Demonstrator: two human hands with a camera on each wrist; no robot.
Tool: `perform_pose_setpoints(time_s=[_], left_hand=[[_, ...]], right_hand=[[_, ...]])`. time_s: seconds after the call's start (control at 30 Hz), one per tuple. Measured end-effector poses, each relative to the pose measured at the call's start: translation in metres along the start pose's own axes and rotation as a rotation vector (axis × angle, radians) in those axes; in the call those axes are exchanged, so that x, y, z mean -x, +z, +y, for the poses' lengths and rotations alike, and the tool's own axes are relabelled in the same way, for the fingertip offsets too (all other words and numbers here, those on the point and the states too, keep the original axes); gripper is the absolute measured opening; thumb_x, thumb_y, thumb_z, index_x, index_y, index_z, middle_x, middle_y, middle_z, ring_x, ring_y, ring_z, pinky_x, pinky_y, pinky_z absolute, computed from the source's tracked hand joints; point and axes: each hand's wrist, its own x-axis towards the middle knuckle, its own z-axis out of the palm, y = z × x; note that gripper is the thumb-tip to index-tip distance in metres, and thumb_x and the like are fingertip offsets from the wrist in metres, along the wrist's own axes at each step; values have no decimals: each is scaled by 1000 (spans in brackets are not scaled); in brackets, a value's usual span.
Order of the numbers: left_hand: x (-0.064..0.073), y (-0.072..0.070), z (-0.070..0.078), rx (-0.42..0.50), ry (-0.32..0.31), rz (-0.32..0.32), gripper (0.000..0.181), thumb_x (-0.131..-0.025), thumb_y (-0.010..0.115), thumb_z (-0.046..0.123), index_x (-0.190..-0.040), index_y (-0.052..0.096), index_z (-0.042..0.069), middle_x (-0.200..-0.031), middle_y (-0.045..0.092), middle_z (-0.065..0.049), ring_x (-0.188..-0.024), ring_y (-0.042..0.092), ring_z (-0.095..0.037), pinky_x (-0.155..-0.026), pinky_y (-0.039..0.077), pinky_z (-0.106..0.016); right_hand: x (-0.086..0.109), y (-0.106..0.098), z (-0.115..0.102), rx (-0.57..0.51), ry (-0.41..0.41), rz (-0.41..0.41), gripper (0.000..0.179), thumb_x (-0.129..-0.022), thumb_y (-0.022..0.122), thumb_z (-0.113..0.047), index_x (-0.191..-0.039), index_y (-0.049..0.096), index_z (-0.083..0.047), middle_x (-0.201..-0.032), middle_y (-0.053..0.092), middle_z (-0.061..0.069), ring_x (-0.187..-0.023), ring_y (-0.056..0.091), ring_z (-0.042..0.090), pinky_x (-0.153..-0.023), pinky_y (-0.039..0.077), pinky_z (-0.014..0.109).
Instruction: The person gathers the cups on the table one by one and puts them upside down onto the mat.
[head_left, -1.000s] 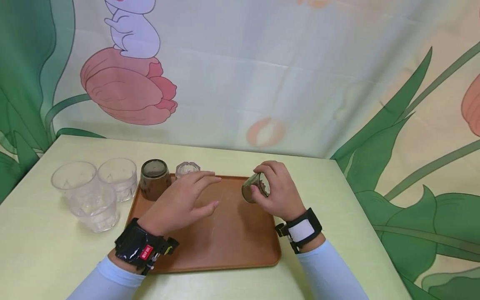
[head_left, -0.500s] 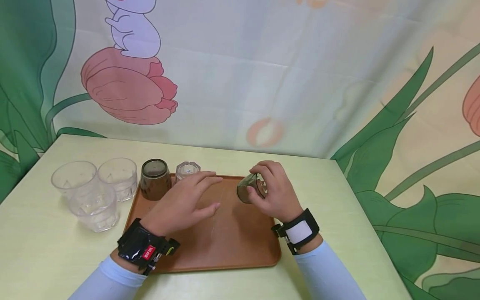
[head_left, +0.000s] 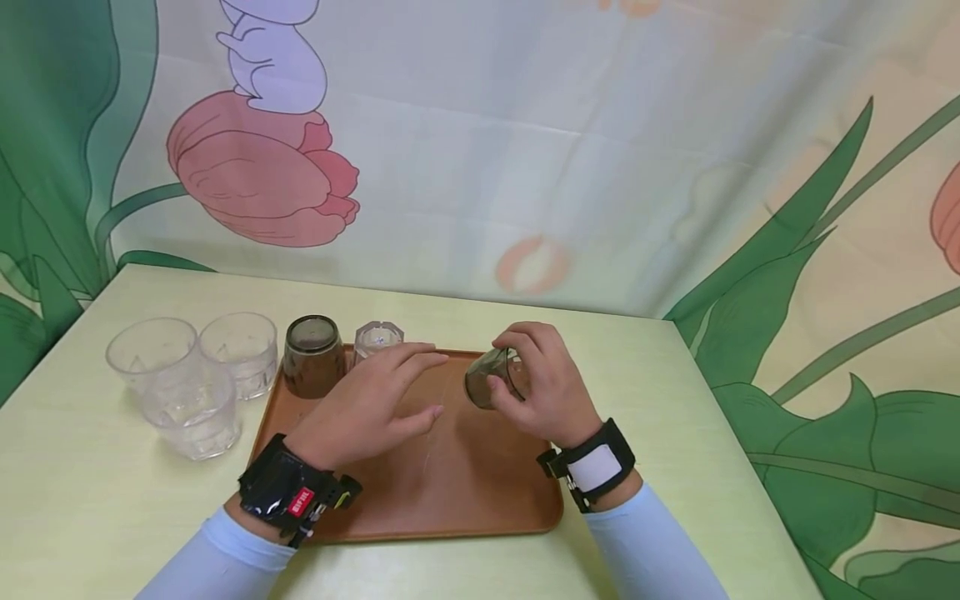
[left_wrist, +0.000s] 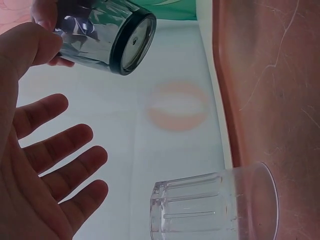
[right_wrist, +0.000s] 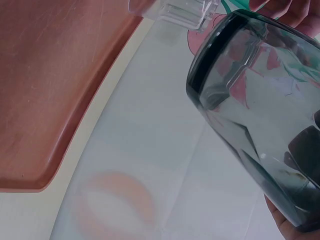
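My right hand [head_left: 546, 383] grips a smoky grey drinking glass [head_left: 487, 379] by its sides, above the right half of the brown tray [head_left: 450, 483]. The glass lies tilted, its thick dark base pointing left; the right wrist view shows its faceted wall [right_wrist: 270, 105] close up. Over the tray's left half hovers my left hand [head_left: 367, 408], fingers spread and holding nothing. A second smoky glass [head_left: 311, 358] stands upside down at the tray's back left corner. Beside it a clear faceted glass [head_left: 377, 335], also upside down, is partly hidden by my left hand.
Three clear glasses stand upright in a cluster left of the tray, the nearest glass [head_left: 191, 412] closest to me. The pale table [head_left: 630, 367] ends at the back against a printed curtain [head_left: 420, 167].
My right hand has moved slightly left with the smoky glass, and more of the glass shows now. My left hand has stayed nearly still.
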Motion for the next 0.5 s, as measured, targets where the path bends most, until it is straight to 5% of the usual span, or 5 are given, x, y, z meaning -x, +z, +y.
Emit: perform_pose_setpoints(time_s=[0.5], left_hand=[[-1,2,1,4,-13,-24,61,-92,65,46,-143,53,15,-140,55,-3,-132,51,-20,-109,46,-42]], right_hand=[[-5,2,-12,-28,-32,16,35,-83,62,-29,-110,62,-7,-110,60,10,-107,55,27,-94,48,40]])
